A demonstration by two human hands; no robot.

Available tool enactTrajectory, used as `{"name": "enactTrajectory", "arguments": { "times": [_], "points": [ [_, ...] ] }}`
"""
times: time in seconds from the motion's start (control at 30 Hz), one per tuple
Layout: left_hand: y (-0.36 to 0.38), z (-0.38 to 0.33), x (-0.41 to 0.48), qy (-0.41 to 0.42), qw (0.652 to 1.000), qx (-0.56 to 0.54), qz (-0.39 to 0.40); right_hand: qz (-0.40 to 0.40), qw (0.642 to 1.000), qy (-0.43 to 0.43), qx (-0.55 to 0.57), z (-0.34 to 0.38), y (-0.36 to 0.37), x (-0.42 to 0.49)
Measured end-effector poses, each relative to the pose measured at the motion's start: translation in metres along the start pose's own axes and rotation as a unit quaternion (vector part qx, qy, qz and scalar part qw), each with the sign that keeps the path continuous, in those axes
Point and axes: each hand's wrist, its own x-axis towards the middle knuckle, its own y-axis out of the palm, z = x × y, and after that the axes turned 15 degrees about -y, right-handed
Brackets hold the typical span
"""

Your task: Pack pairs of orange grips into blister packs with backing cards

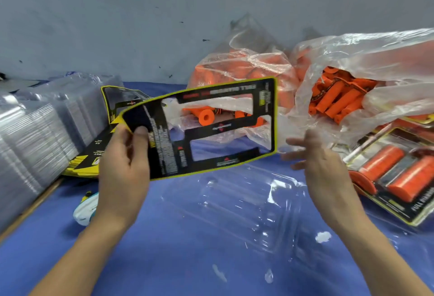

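- I keep everything on the blue cloth surface (164, 260).
- Crumpled clear plastic bags (366, 61) behind hold loose orange grips (333, 100), mouth toward me.
- Clear plastic blister pack (246, 206) lies flat, centre, awaiting filling.
- Left hand (122, 162) pinches the black, yellow-edged backing card (164, 150) over its far edge; right hand (321, 162) hovers empty, fingers spread.

One raised backing card (164, 145), two bags of orange grips (244, 65), one empty blister pack (234, 201), one card stack (89, 159)

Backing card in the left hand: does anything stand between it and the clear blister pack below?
Nothing visible does. The left hand holds the backing card above the empty blister pack on the blue cloth; the right hand hovers open beside its right edge.
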Motion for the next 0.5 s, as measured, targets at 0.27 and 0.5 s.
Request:
{"name": "enactTrajectory", "arguments": {
  "times": [0.27,0.5],
  "points": [
    [-0.017,0.029,0.021,-0.214,0.972,-0.026,0.094,0.204,0.866,0.014,-0.456,-0.041,-0.012,-0.006],
    [-0.022,0.028,0.019,-0.255,0.941,0.093,0.203,0.284,0.873,-0.092,-0.387,-0.032,-0.011,0.016]
  ]
}}
